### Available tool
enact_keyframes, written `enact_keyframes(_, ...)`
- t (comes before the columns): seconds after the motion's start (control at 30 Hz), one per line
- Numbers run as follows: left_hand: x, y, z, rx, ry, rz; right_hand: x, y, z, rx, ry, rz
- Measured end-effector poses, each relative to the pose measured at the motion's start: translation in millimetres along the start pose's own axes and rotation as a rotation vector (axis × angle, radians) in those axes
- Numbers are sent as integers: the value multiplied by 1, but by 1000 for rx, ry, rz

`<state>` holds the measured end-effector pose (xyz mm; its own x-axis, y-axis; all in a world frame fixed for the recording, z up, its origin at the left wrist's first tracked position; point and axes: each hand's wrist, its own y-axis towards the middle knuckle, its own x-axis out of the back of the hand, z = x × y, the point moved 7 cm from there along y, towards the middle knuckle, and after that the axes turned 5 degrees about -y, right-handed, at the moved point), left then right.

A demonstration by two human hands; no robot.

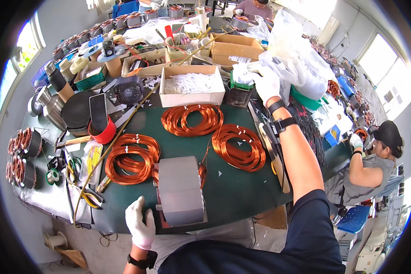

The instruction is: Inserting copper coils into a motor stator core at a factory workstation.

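A grey laminated stator core (180, 189) stands near the front edge of the dark green mat (233, 192). My left hand (140, 222), in a white glove, rests open at the core's left side, touching its base. My right hand (266, 83), also gloved, reaches far across the bench to white slips of paper (242, 73) beside a clear plastic bag (297, 59); whether it grips any is hidden. Three copper wire coil bundles lie on the mat: one at the left (131, 158), one in the middle (192, 119), one at the right (239, 147).
A cardboard box of white paper strips (192, 85) stands behind the coils. A small black fan (129, 90), a phone on a red tape roll (99, 119), pliers (87, 194) and wound stators (20, 157) crowd the left. Another person (374, 157) works at the right.
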<state>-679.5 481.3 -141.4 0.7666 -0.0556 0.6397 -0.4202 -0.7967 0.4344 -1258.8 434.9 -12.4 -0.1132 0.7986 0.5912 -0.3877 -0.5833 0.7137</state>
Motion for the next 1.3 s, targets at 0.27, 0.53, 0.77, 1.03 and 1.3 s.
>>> enact_keyframes(0.27,5,3,-4,-47,-67,-32,84,-16,65,-230,153,-111)
enact_keyframes(0.53,80,45,-114,-123,-551,-125,144,-168,305,185,658,213)
enact_keyframes(0.77,77,38,-118,50,-639,120,131,-234,313,-132,889,361)
enact_keyframes(1.03,49,16,-133,93,-652,232,136,-264,369,561,167,112)
enact_keyframes(1.3,63,13,-148,-479,-322,137,131,-268,346,376,470,271)
